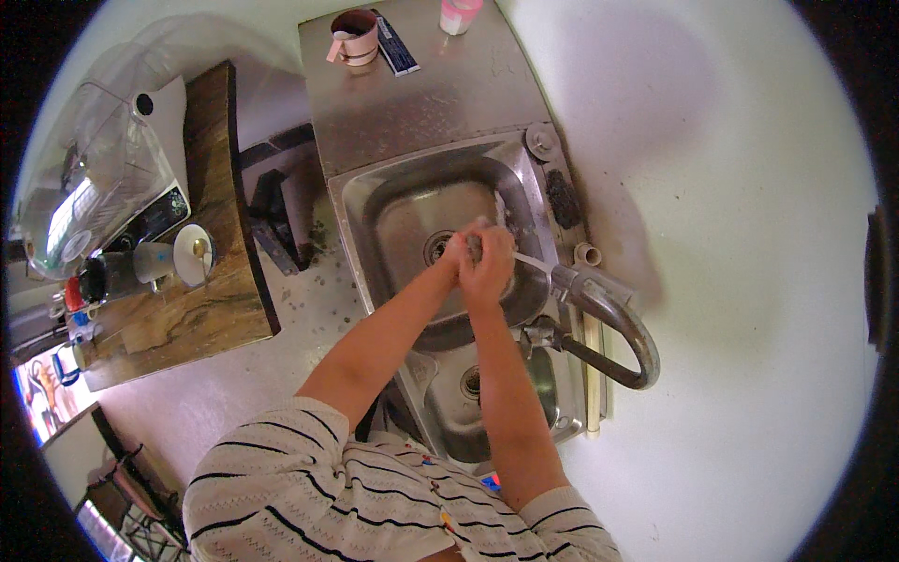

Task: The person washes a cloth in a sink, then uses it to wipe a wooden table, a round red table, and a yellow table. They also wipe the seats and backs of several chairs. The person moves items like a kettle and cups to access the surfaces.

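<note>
small greyish item [475, 246] | kind unclear, mostly covered | enclosed between left hand [457, 255] and right hand [491, 266] | above far sink basin [398, 223], right of drain [436, 248] | beside water stream [533, 261]

Kitchen, judged by its fittings.
Two-basin sink [398, 214], faucet [615, 305] and scrubber [564, 199] at its edge; mug [360, 49] on drainboard [412, 114]; bowl [188, 266] with spoon [198, 247] on counter [211, 317].

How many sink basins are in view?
2: the larger basin, below the left hand and right hand, and the smaller basin, lower in the picture, partly hidden by the right forearm.
</note>
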The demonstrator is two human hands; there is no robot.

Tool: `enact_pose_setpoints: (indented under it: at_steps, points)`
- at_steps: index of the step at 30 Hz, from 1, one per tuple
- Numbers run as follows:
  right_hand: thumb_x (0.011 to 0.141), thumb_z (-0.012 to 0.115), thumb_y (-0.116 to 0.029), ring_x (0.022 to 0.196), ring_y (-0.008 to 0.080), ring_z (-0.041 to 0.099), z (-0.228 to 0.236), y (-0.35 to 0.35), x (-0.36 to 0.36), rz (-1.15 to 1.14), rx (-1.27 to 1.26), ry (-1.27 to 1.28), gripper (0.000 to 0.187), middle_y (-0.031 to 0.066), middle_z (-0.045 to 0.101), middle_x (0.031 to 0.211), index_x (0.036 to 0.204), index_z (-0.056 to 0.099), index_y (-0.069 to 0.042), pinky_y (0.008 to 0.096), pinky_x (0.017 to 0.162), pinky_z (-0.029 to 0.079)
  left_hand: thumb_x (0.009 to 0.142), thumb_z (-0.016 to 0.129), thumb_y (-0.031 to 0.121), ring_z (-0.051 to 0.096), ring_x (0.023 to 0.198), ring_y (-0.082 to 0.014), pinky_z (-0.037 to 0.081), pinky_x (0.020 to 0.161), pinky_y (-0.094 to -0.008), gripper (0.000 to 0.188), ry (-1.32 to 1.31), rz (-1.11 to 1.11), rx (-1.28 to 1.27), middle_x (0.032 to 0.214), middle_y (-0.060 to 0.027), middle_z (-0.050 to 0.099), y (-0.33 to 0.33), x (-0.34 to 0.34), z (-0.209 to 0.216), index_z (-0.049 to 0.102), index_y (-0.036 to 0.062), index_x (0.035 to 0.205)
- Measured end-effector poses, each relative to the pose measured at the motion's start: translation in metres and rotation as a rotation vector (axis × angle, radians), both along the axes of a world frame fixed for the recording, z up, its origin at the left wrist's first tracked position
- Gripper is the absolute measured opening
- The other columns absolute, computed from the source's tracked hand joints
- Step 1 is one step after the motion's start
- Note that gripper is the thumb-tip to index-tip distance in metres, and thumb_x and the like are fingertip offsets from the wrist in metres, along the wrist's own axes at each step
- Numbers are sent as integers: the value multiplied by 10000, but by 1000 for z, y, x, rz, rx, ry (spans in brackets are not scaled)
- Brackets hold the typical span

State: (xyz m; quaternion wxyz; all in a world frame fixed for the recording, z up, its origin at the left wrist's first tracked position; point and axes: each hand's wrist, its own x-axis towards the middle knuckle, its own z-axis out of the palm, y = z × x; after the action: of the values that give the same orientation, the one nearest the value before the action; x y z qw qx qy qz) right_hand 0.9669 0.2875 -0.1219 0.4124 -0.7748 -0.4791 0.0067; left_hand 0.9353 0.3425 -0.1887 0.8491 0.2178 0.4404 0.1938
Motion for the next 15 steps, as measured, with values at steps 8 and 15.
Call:
enact_pose_setpoints:
  at_steps: [8, 15]
  points:
    - [986, 457, -559, 743, 246, 578, -13, -1, 34, -432, -40, 1010, 571, 82, 610, 778, 775, 585, -44, 411, 743, 472, 1025, 482, 365, 571, 917, -152, 497, 794, -319, 330, 99, -214, 343, 1033, -51, 646, 4, -3, -15, 638, 91, 1123]
    - [953, 589, -244, 974, 191, 572, 10, -7, 33, -257, -40, 747, 189, 63, 599, 1062, 1025, 641, -78, 341, 893, 461, 1016, 430, 328, 548, 1104, -207, 485, 885, -451, 361, 44, -154, -121, 1117, -65, 611, 17, -10, 8, 574, 73, 1227]
